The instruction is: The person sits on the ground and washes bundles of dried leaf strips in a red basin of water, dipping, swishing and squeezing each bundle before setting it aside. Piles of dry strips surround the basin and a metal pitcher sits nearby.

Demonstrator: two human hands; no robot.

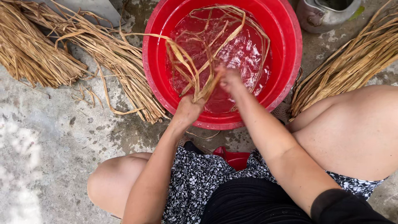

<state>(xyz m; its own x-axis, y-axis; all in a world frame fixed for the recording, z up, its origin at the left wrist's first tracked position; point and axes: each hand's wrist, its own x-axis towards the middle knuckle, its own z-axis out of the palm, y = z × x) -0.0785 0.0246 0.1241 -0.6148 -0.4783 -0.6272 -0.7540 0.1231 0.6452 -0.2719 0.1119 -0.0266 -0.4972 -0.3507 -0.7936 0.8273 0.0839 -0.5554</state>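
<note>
We clench both our left hand [188, 108] and right hand [229, 79] around wet straw [207, 54] over the red basin [286, 62] at top centre, so drips fall into the water

bare arms, black top [248, 203], floral shorts [195, 182]

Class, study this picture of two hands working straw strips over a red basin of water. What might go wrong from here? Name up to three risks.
1. The left hand and right hand grip wet strips looping over the red basin; water may well splash onto the concrete floor.
2. The dry straw bundle lies against the basin and might get soaked.
3. The loose, looping strips might tangle or snap.
</note>
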